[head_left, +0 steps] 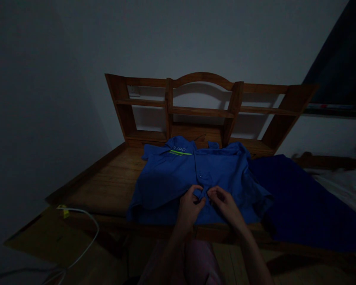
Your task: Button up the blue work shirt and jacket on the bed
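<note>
A blue work shirt [166,180] lies spread on the wooden desk [115,178], with lettering and a yellow-green stripe on its chest. One small button or snap shows on the front placket above my hands. Near the lower middle of the shirt, my left hand [190,206] pinches the edge of the placket between thumb and fingers. Close by on the right, my right hand [222,200] has its fingers curled together at the same placket. Dim light hides exactly what its fingertips hold, but they touch the shirt cloth.
A wooden shelf rack [201,113] stands along the desk's back edge against the wall. Dark blue cloth [299,202] lies to the right. A white cable [91,219] loops past the desk's left front corner, above a yellowish panel [50,233].
</note>
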`<state>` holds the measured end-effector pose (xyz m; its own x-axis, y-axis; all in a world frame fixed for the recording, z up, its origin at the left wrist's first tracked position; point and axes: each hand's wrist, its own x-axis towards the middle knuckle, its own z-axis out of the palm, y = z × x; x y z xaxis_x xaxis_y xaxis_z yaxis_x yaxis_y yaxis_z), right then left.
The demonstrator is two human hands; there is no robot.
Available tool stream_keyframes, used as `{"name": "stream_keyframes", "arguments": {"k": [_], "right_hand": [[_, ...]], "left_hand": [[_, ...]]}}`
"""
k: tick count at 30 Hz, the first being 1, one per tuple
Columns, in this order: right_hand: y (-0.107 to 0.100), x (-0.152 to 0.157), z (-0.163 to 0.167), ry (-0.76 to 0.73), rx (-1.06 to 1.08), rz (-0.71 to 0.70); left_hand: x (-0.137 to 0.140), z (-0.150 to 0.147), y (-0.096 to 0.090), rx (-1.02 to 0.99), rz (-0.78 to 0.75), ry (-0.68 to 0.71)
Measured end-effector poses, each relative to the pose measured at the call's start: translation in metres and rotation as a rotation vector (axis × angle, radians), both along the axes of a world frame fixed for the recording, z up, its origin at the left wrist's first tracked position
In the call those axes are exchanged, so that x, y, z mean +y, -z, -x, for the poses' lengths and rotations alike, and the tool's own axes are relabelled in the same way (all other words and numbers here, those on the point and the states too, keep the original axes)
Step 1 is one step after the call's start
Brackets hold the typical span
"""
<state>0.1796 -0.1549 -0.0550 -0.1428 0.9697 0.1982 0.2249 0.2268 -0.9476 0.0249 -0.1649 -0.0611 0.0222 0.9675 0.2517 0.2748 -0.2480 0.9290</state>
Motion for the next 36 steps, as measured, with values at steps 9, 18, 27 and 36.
{"name": "stream_keyframes", "arguments": {"k": [9, 18, 27, 36], "right_hand": [[0.0002, 0.0009, -0.0013, -0.009, -0.013, 0.005], [0.0005, 0.0013, -0.0014, -0.011, -0.017, 0.005], [-0.0010, 0.0006, -0.0016, -0.017, -0.022, -0.002], [-0.0024, -0.0009, -0.0008, -0.025, -0.014, 0.002]], "left_hand": [[-0.0004, -0.0021, -0.0032, 0.037, 0.018, -0.001], [-0.0009, -0.0024, -0.0012, 0.023, 0.009, 0.012], [0.0006, -0.0024, 0.0024, -0.001, 0.028, 0.022], [-0.0016, -0.0024, 0.0005, 0.018, 0.029, 0.046]]}}
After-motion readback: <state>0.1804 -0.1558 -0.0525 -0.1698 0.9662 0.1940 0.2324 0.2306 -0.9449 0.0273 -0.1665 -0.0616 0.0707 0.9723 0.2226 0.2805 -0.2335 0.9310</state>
